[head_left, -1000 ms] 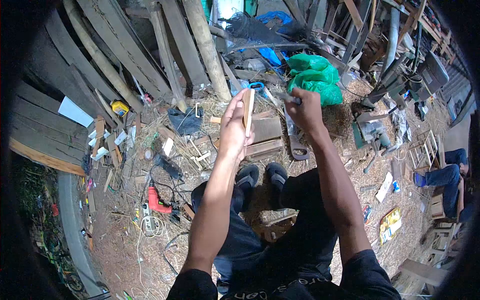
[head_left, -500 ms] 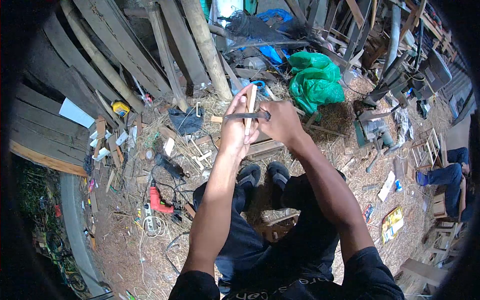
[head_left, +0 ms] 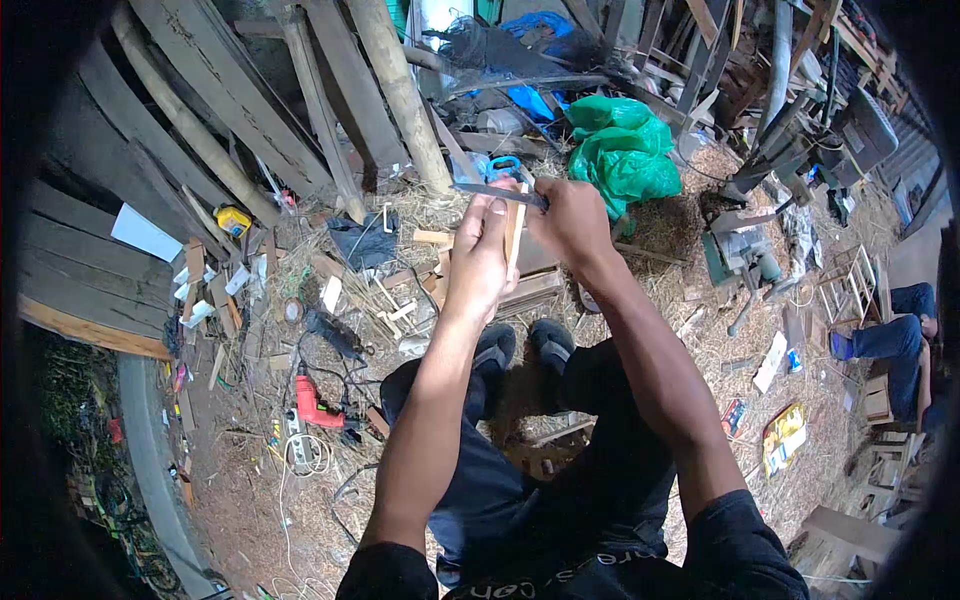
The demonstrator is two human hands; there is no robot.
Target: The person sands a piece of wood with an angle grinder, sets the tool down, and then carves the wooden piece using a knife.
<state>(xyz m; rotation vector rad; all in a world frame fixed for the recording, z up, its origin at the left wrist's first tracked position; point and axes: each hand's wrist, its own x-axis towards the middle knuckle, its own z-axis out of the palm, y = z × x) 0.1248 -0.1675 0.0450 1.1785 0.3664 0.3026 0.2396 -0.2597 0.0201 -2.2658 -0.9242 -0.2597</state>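
My left hand [head_left: 480, 262] is closed around a short, narrow strip of pale wood [head_left: 514, 232], which stands up between thumb and fingers. The fist of my right hand [head_left: 574, 222] grips a long, dark, flat metal tool [head_left: 497, 192], like a file or a knife. Its handle end is hidden in the fist. The tool lies crosswise at the upper end of the wood strip, and its tapered tip points left, past the thumb of my left hand.
A red power drill [head_left: 316, 402] lies on the littered ground at left, beside a white power strip [head_left: 299, 440]. Ahead sits a green plastic bag [head_left: 622, 150]. A bench machine [head_left: 742, 250] stands at right, with another person's legs [head_left: 885, 335] beyond. Planks [head_left: 225, 90] lean at upper left.
The tool has moved up the wood strip toward its upper end and now slants. My right hand has shifted slightly up and right, and the view has moved a little.
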